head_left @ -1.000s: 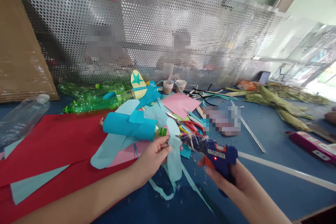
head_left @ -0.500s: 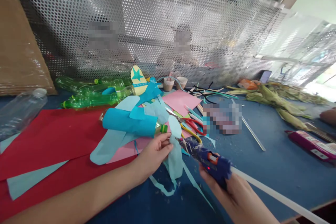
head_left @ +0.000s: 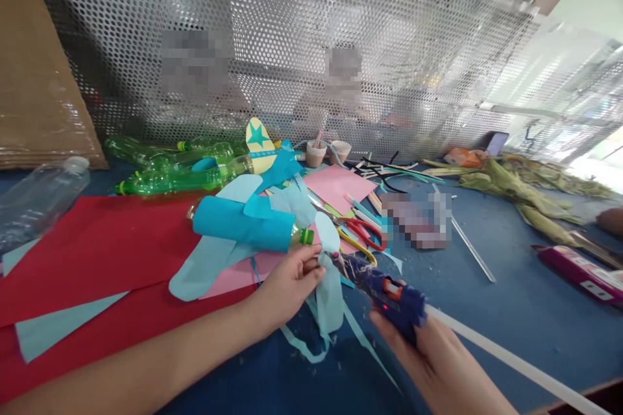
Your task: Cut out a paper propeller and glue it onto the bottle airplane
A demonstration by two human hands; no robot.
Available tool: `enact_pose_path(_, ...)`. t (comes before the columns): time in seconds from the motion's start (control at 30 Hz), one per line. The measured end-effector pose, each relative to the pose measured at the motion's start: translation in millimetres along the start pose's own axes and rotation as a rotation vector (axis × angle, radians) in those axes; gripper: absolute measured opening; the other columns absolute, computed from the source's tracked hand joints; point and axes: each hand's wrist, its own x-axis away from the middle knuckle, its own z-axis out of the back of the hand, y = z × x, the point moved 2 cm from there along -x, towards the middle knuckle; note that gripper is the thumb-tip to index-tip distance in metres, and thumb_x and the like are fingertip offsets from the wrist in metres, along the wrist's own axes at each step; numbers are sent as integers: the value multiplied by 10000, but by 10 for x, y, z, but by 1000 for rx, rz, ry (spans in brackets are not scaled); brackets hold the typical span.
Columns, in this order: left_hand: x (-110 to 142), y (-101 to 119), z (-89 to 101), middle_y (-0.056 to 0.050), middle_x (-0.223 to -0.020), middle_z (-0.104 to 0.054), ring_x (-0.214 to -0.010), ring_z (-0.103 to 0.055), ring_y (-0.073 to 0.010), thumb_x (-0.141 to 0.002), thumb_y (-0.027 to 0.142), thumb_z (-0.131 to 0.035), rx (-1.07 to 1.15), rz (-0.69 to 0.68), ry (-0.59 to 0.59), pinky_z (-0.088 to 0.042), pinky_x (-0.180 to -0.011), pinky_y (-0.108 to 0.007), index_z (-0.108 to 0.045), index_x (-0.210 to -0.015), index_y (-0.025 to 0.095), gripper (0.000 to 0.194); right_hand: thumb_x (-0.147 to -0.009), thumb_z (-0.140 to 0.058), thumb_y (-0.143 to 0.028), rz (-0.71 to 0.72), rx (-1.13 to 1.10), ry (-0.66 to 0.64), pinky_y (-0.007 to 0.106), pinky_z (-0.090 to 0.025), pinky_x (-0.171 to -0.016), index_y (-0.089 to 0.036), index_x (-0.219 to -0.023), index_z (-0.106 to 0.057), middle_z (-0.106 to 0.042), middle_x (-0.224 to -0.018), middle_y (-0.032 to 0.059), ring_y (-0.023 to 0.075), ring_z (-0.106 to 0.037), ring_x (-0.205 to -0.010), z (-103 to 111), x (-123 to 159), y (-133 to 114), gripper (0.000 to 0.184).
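Pinching the pale blue paper cutout (head_left: 331,301) between left thumb and fingers, my left hand (head_left: 294,273) nearly closed, and here's my right hand (head_left: 440,353) wrapped round the blue glue gun (head_left: 377,285)! Its nozzle (head_left: 337,256) sits right beside my left fingertips: one slip, and hot glue could burn them. A loosened pinch might skew the cutout; the blue-wrapped bottle (head_left: 243,224), just beyond that hand, could catch drips.

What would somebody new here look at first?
Probably the bright-blue paper-wrapped plastic bottle with a green cap, left of centre. Then the dark-blue plastic glue gun in the right hand, aimed at the pale-blue paper cutout in the left hand. Big flat red sheets lie further left.
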Motion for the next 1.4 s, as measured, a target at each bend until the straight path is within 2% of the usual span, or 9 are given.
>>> enact_pose_path(0.13, 5, 21, -20, -99, -1078, -702, -1115, -613, -274, -689, 280, -806, 3, -21, -13, -471, -926, -362, -652, -1181, 160, 529, -962, -456, -463, 19, 19, 32, 373, -632, -721, -209, -1055, -687, -767, -903, 117, 301, -751, -837, 10, 11, 16, 355)
enact_pose_path(0.3, 4, 38, -29, -102, -1041, -717, -1093, -631, -275, -696, 268, -804, -2, -39, -18, -470, -938, -376, -661, -1166, 160, 504, -969, -445, -485, 38, 28, 6, 353, -628, -708, -239, -1044, -712, -753, -819, 92, 282, -746, -794, 48, 61, 102, 371)
enact_pose_path(0.5, -3, 38, -15, -117, -1141, -682, -1109, -618, -269, -679, 271, -816, -18, -47, -9, -453, -950, -357, -675, -1133, 158, 489, -942, -464, -474, 89, 21, -33, 362, -618, -780, -261, -985, -745, -733, -750, 93, 305, -728, -935, 126, 54, 44, 355)
enact_pose_path(0.63, -7, 27, -11, -101, -1048, -692, -1043, -634, -261, -690, 278, -802, -32, -38, -18, -468, -892, -351, -664, -1156, 147, 503, -939, -483, -432, 102, 17, -58, 355, -619, -782, -268, -1031, -737, -746, -794, 92, 299, -722, -969, 96, 56, 21, 316)
enact_pose_path(0.83, -23, 3, -5, -53, -934, -689, -964, -639, -225, -698, 245, -785, -52, -54, -9, -472, -849, -321, -673, -1141, 164, 465, -968, -465, -442, 78, 71, 6, 370, -631, -726, -248, -1051, -710, -749, -794, 81, 300, -746, -851, 29, 39, 56, 323)
enact_pose_path(0.9, -20, 15, -19, -53, -916, -697, -950, -644, -225, -701, 246, -780, -50, -59, -21, -474, -851, -326, -677, -1127, 168, 445, -977, -450, -455, 69, 77, 9, 369, -627, -734, -237, -1082, -692, -755, -844, 91, 295, -747, -838, 34, 36, 68, 342)
enact_pose_path(1.03, -3, 50, -49, -61, -866, -712, -908, -657, -230, -708, 276, -768, -42, -63, -60, -483, -844, -342, -684, -1081, 163, 399, -993, -391, -477, 71, 81, -3, 365, -626, -702, -214, -1120, -683, -745, -801, 97, 285, -743, -740, 80, 44, 93, 412)
enact_pose_path(1.27, -11, 22, -12, -45, -907, -679, -931, -632, -214, -686, 266, -797, -45, -65, -6, -463, -815, -303, -661, -1127, 177, 470, -965, -422, -479, 100, 37, -19, 348, -610, -790, -249, -1037, -724, -723, -758, 92, 297, -731, -907, 116, 29, 48, 386)
enact_pose_path(1.4, -9, 16, -13, -2, -798, -618, -802, -605, -175, -670, 280, -804, -46, -42, 5, -443, -704, -267, -650, -1148, 169, 515, -971, -397, -498, 77, 30, 12, 359, -620, -729, -248, -1037, -714, -721, -721, 81, 292, -740, -801, 116, -43, -32, 409)
